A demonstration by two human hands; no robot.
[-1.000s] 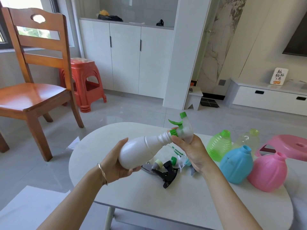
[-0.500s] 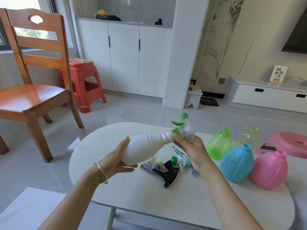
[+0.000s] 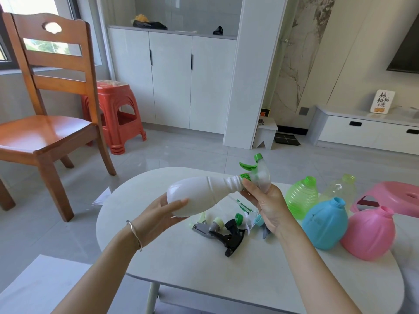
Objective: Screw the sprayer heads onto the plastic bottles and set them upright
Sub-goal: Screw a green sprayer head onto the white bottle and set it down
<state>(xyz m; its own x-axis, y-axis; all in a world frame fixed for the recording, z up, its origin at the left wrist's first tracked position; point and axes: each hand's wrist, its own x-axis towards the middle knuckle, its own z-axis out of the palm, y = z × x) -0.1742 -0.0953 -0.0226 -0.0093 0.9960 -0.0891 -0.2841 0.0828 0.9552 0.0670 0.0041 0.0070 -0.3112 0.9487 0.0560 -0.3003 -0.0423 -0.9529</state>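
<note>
I hold a white plastic bottle (image 3: 199, 196) on its side above the white table (image 3: 226, 275). My left hand (image 3: 162, 213) cups its base with thumb and fingers round it. A white and green sprayer head (image 3: 258, 172) sits on the bottle's neck, and my right hand (image 3: 264, 203) grips that head at the green collar. Several loose sprayer heads (image 3: 229, 230) lie on the table under the bottle. To the right stand a green bottle (image 3: 300, 198), a clear bottle (image 3: 340, 189), a blue bottle (image 3: 322, 223) and a pink bottle (image 3: 369, 234), all without heads.
A wooden chair (image 3: 47, 114) and an orange plastic stool (image 3: 115, 116) stand on the floor at the left. A pink stool (image 3: 392, 198) sits behind the bottles at the right. White cabinets (image 3: 172, 80) line the far wall.
My left hand has slid along the bottle's base and re-gripped it. The bottle has tipped a little closer to level. The right hand stays on the sprayer head.
</note>
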